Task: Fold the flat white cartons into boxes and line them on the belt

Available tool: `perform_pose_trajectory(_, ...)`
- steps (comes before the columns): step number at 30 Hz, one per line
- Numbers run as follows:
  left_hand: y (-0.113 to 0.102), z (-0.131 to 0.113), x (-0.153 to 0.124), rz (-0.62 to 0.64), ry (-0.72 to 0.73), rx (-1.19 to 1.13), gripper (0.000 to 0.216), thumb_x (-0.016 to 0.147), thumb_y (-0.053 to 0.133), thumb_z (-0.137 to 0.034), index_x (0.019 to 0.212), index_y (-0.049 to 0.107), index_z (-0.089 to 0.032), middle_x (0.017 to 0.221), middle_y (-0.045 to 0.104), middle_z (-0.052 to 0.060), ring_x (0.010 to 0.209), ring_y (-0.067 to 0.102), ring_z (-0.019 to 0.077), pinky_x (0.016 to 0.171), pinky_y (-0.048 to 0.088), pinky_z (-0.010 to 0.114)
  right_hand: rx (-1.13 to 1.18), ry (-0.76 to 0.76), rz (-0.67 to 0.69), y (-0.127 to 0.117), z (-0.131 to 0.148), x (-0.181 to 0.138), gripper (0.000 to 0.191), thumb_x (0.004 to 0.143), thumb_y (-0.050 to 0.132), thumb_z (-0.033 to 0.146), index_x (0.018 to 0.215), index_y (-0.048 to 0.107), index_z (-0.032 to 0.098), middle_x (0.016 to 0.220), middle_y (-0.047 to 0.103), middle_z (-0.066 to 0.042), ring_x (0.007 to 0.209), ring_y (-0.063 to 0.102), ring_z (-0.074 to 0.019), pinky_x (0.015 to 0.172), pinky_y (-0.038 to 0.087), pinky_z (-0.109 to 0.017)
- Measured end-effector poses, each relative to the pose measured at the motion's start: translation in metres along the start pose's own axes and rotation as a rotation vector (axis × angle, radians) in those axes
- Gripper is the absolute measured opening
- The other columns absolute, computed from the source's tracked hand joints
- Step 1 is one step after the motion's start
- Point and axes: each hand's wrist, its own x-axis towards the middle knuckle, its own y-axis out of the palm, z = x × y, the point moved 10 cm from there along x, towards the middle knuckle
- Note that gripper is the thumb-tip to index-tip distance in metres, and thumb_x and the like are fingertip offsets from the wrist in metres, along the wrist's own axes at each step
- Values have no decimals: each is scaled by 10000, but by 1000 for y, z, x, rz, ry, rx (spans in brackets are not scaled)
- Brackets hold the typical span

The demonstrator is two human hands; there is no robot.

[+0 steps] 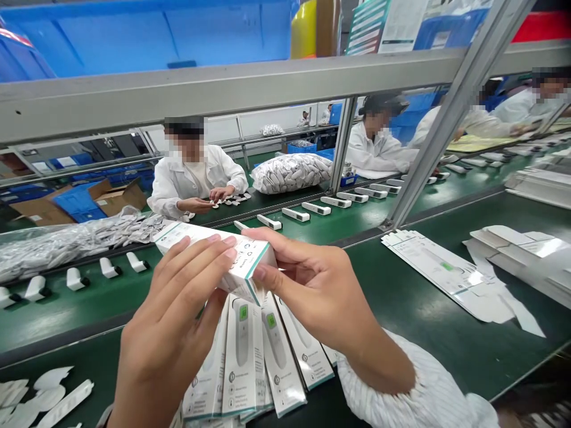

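A small white carton with teal edges and printed symbols is held up in front of me in both hands. My left hand wraps over its near side, fingers lying across the top. My right hand grips the carton's right end between thumb and fingers. The carton is tilted, and its underside is mostly hidden. Beneath my hands lie several filled thermometer boxes, fanned out and overlapping, each printed with a thermometer with a green screen.
White handheld thermometers line the green conveyor belt. Flattened cartons lie to the right, with a carton stack beyond. White paper pieces sit at lower left. A metal post slants at right. Co-workers in white sit opposite.
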Motion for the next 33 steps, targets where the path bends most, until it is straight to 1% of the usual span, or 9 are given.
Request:
perform_pose_trajectory(6, -1, 8, 2, 67, -101, -45, 694, 1053, 698, -122, 1653, 528, -428, 1631, 656, -58, 1523, 622, 184, 1355, 438, 350, -216, -244, 318, 15, 40, -10, 678, 1063, 788, 369, 1689, 539, 294, 1759, 541, -18, 1601, 561, -281, 1164, 613, -354)
perform_pose_trajectory(9, -8, 10, -8, 94, -152, 12, 743, 1072, 713, -281, 1703, 413, -534, 1810, 437, -84, 1694, 405, 281, 1427, 297, 504, -341, -397, 224, 1, 58, -24, 678, 922, 950, 309, 1536, 663, 272, 1685, 634, -63, 1586, 575, -277, 1112, 628, -323)
perform_pose_trajectory(11, -14, 39, -38, 90, -453, -30, 853, 1017, 782, -486, 1740, 332, -529, 1872, 315, -71, 1755, 244, 349, 1451, 145, 591, -375, -368, 13, -29, 50, -38, 545, 863, 999, 338, 1336, 738, 268, 1453, 788, -79, 1392, 727, -283, 1043, 655, -358)
perform_pose_trajectory(14, -9, 86, -146, -50, -1220, -331, 915, 940, 751, -750, 1731, 407, -444, 1870, 336, -22, 1776, 161, 331, 1458, 19, 536, -488, -193, -348, -79, 8, -75, 510, 819, 997, 541, 1137, 713, 261, 1235, 820, -103, 1174, 785, -328, 977, 664, -479)
perform_pose_trajectory(16, 7, 81, -198, -111, -1414, -465, 972, 992, 497, -880, 1745, 403, -273, 1818, 424, 153, 1734, 293, 399, 1432, 157, 631, -608, -54, -456, -88, -29, -100, 568, 825, 927, 692, 1070, 659, 256, 1182, 803, -136, 1102, 782, -370, 953, 653, -580)
perform_pose_trajectory(20, 52, 41, -239, -112, -1499, -747, 920, 1012, 438, -886, 1613, 591, -207, 1632, 647, 206, 1537, 603, 431, 1287, 486, 612, -704, -23, -297, -36, -78, -127, 615, 794, 896, 781, 998, 647, 258, 1128, 818, -156, 1191, 763, -441, 1250, 370, -816)
perform_pose_trajectory(24, 57, 18, -243, -203, -1492, -826, 806, 954, 702, -794, 1541, 658, -243, 1592, 690, 145, 1533, 602, 405, 1310, 464, 568, -797, -39, -92, -6, -82, -128, 449, 953, 817, 674, 1143, 753, 272, 1354, 813, -118, 1411, 689, -399, 1366, 217, -766)
perform_pose_trajectory(27, 48, 16, -243, -273, -1478, -873, 857, 880, 782, -804, 1531, 661, -260, 1629, 665, 112, 1589, 528, 425, 1370, 370, 581, -939, 27, -121, -65, -73, -113, 342, 1082, 725, 496, 1333, 749, 266, 1492, 758, -89, 1448, 671, -314, 1360, 347, -632)
perform_pose_trajectory(33, 54, 14, -244, -342, -1464, -1049, 948, 915, 518, -959, 1596, 607, -306, 1679, 624, 90, 1636, 465, 427, 1288, 499, 549, -1334, 479, -539, -286, -55, -115, 469, 1063, 773, 376, 1481, 662, 197, 1582, 632, -148, 1395, 662, -358, 1155, 574, -615)
